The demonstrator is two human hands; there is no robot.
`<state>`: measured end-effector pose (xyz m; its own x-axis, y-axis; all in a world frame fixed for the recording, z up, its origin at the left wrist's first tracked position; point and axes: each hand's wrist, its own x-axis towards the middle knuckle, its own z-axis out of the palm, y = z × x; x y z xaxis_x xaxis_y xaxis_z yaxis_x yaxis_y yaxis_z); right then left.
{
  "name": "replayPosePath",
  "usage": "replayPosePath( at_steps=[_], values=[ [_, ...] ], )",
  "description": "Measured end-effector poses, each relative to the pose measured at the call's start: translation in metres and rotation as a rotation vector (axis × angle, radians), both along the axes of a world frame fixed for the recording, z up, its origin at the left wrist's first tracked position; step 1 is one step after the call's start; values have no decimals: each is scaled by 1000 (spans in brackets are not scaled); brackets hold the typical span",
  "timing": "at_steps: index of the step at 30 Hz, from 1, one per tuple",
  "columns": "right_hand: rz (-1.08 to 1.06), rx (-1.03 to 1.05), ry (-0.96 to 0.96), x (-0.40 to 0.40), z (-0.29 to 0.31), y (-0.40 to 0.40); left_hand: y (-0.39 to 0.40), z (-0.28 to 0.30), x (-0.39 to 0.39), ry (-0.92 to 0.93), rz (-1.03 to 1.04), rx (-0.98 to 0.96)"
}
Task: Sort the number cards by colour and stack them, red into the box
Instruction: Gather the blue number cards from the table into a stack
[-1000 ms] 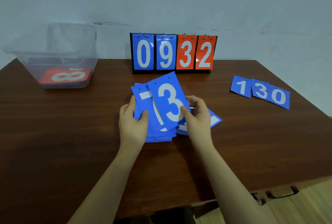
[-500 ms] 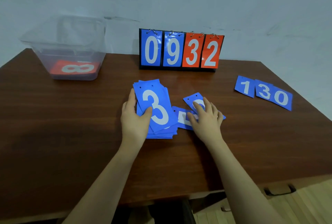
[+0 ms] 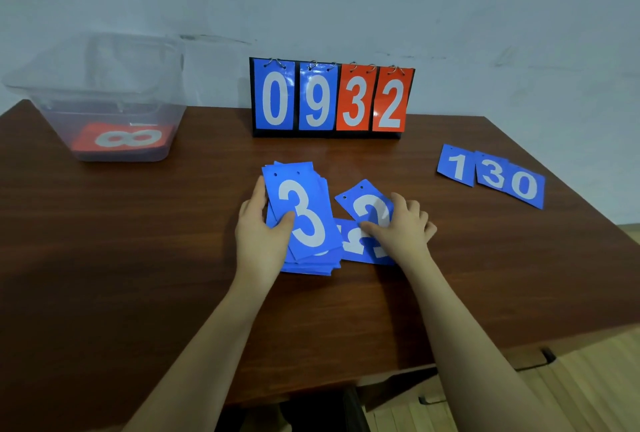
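Observation:
A stack of blue number cards (image 3: 304,220) lies mid-table with a white 3 on top. My left hand (image 3: 261,234) holds the stack at its left edge, thumb on the top card. To its right, my right hand (image 3: 401,227) pinches a tilted blue card (image 3: 363,201), which rests on another blue card (image 3: 356,241) lying flat. Red cards, an 8 (image 3: 121,139) uppermost, sit inside the clear plastic box (image 3: 104,85) at the back left. Three more blue cards, 1, 3 and 0 (image 3: 491,175), lie in a row at the right.
A flip scoreboard (image 3: 332,99) stands at the back centre against the wall, showing blue 0 and 9, red 3 and 2. The wooden table (image 3: 121,258) ends close at the front and right; a drawer handle (image 3: 540,360) shows below its edge.
The blue 3 card went from both hands down onto the stack. My right hand let go, moved right and took hold of the tilted blue card. The view shifted slightly.

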<state>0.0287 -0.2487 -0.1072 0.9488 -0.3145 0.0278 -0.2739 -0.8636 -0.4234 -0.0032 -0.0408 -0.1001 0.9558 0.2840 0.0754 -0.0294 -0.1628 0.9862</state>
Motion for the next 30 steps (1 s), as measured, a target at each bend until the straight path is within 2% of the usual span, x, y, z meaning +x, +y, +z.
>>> replayPosePath(
  at_steps=[3,7,10,12,15,19,23,26,30],
  values=[
    [76,74,-206,-9,5,0,-1,1,-2,2,8,20],
    [71,466,-493,-26,17,8,4,3,-9,-12,18,72],
    [43,837,-533,-39,26,23,8,6,-18,-26,12,91],
    [59,985,-504,-47,28,40,10,7,-24,-33,11,57],
    [104,901,-488,-53,25,68,11,9,-31,-36,26,-14],
    [179,721,-513,-59,20,92,15,12,-39,-60,33,-8],
    [256,647,-441,-54,16,92,21,12,-42,-63,46,10],
    [227,457,-300,-43,12,69,29,12,-41,-42,74,42],
    [330,111,29,-41,5,39,35,11,-41,-13,79,64]
  ],
)
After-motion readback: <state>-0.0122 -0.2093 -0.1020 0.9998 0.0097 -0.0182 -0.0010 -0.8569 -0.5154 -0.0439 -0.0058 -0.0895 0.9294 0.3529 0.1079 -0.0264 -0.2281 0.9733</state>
